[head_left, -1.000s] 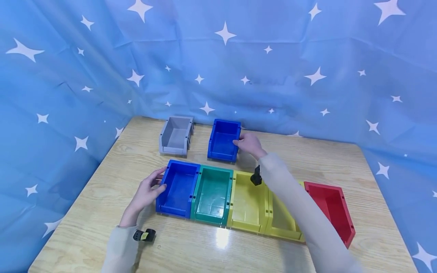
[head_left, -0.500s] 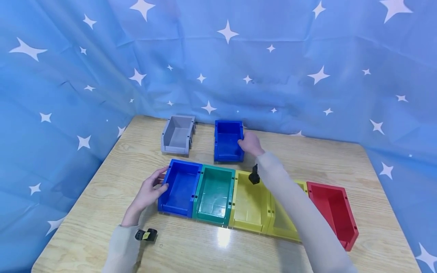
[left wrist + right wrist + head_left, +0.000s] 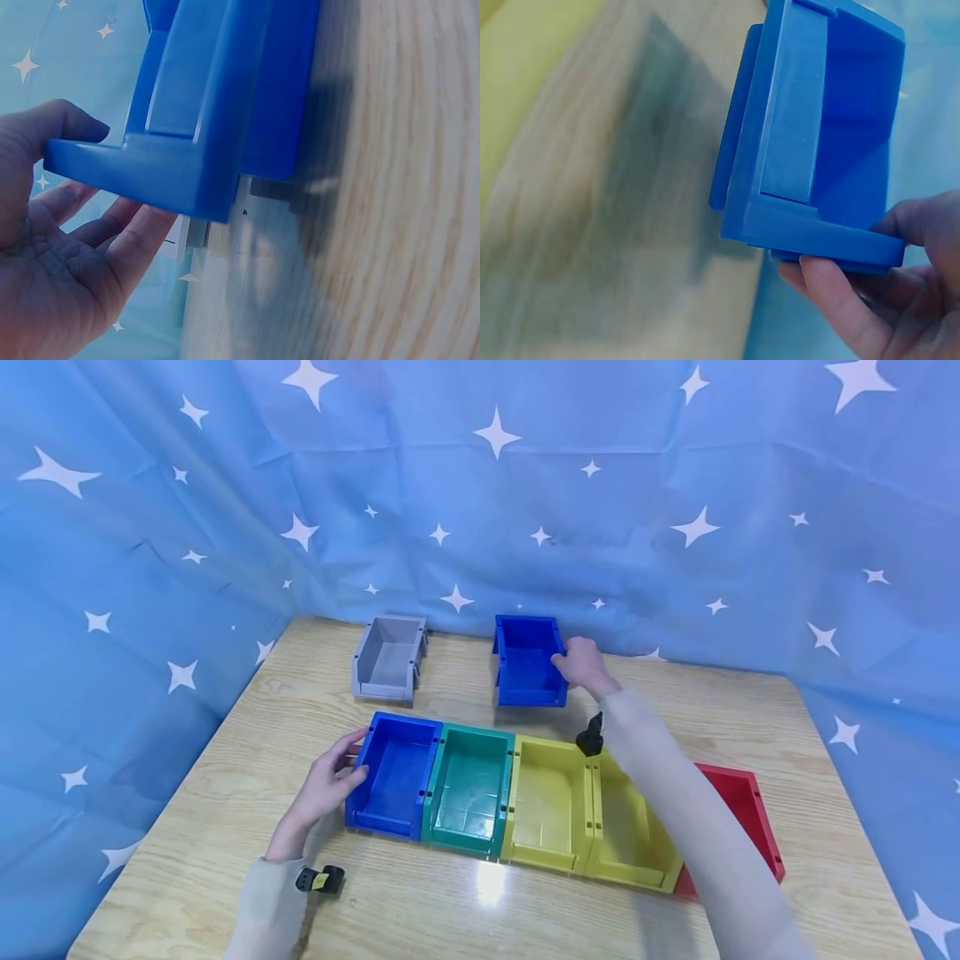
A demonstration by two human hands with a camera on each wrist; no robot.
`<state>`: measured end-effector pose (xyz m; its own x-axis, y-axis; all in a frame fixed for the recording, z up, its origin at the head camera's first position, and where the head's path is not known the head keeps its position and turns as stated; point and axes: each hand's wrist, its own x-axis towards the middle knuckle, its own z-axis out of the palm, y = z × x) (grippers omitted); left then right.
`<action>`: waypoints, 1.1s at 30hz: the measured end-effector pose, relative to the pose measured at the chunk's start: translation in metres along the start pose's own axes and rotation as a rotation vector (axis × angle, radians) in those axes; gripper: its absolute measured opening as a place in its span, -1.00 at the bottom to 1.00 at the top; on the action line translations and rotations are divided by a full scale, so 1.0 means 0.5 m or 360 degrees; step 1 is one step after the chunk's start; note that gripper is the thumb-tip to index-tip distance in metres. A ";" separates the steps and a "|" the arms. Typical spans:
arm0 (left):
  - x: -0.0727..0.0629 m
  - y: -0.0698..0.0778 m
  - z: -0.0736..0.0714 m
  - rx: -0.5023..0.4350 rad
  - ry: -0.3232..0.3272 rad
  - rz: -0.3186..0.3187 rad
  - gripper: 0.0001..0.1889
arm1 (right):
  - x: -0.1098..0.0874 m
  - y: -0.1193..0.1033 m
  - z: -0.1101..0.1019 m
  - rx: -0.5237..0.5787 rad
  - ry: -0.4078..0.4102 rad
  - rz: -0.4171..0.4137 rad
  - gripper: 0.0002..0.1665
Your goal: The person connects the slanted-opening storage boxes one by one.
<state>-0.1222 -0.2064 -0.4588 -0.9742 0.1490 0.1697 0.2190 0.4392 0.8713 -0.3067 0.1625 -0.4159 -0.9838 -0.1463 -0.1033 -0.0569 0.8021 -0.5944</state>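
Note:
My right hand (image 3: 583, 665) grips the right wall of a blue storage bin (image 3: 528, 662) behind the row; its thumb is inside and its fingers are outside. In the right wrist view this bin (image 3: 780, 127) hangs above the table, its shadow beside it. At the row's left end my left hand (image 3: 324, 785) holds the left wall of another blue bin (image 3: 395, 777), thumb over the rim and fingers along the outside, as the left wrist view shows. That bin stands against a green bin (image 3: 468, 785).
Two yellow bins (image 3: 547, 802) and a red bin (image 3: 738, 802), partly hidden by the right sleeve, continue the row. A grey bin (image 3: 390, 652) stands at the back left of the wooden table (image 3: 420, 902). A starry blue curtain (image 3: 480, 527) hangs behind.
My right hand has carried the rear blue bin to the right, away from the grey bin, and it is now off the table. The left hand stays on its bin.

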 end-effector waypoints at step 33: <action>-0.005 0.001 0.007 0.0075 0.0029 0.0026 -0.46 | -0.184 0.090 -0.194 0.0126 0.0311 -0.0108 -0.72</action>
<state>-0.1197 -0.2034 -0.4604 -0.9712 0.1405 0.1927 0.2370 0.4781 0.8457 -0.2355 0.2684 -0.3557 -0.9928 -0.0775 0.0912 -0.1184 0.7451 -0.6564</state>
